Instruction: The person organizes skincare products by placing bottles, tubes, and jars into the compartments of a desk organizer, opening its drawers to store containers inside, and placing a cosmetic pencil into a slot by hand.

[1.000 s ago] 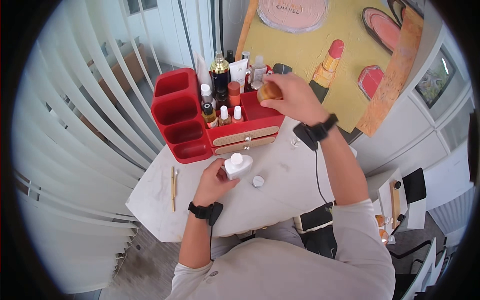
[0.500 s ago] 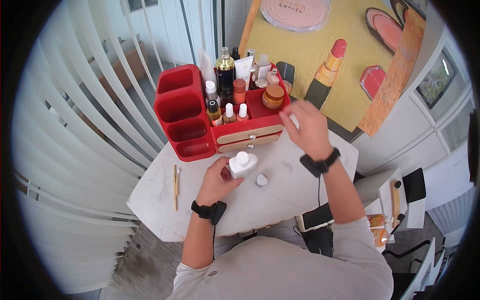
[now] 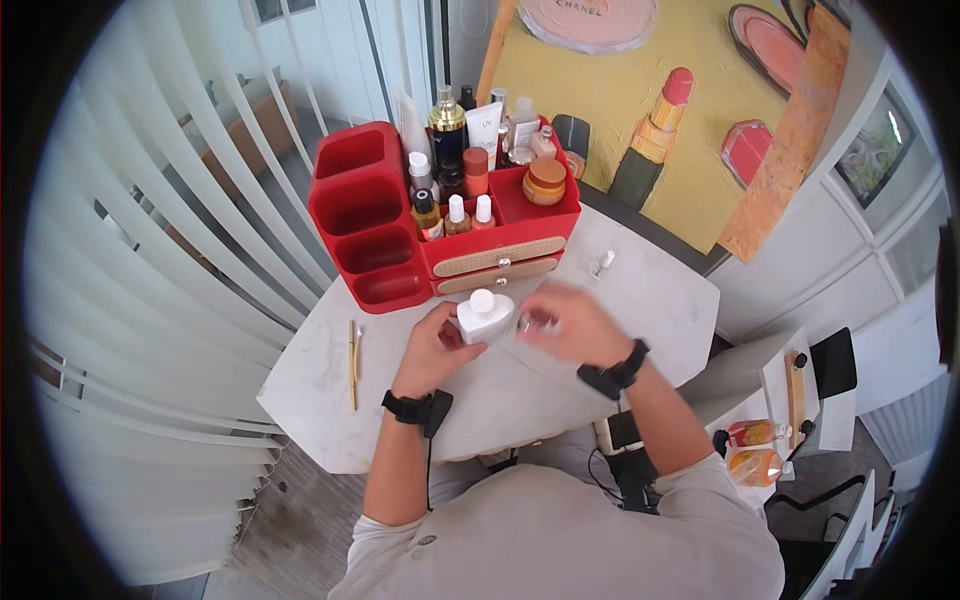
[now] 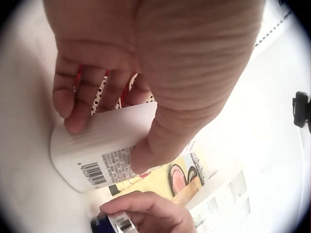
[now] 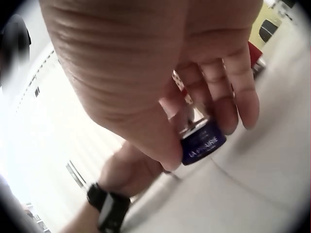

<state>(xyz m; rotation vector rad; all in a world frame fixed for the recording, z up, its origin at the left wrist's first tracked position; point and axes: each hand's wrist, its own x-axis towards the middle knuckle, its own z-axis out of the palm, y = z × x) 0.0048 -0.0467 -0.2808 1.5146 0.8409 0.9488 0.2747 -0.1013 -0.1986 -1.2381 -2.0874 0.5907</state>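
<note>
My left hand (image 3: 425, 350) grips a white bottle (image 3: 485, 320) with a white cap, low over the table in front of the red organizer. The left wrist view shows printed text and a barcode on the bottle, with fingers and thumb around its sides. Just right of the bottle, my right hand (image 3: 578, 325) pinches a small dark blue jar (image 5: 203, 145) with a silver lid. Pale lettering runs across the jar in the right wrist view. Inside the organizer's right compartment sits an amber jar (image 3: 544, 183) with a brown lid.
A red organizer (image 3: 500, 240) stands at the table's back, holding several bottles and tubes; its left side has open compartments (image 3: 372, 205). Thin gold sticks (image 3: 352, 365) lie at left on the white table (image 3: 660, 300). A small white item (image 3: 602, 263) lies at right. A makeup painting (image 3: 580, 110) leans behind.
My right hand has left the amber jar in the organizer, come down to the table and picked up the small blue jar. My left hand still holds the white bottle.
</note>
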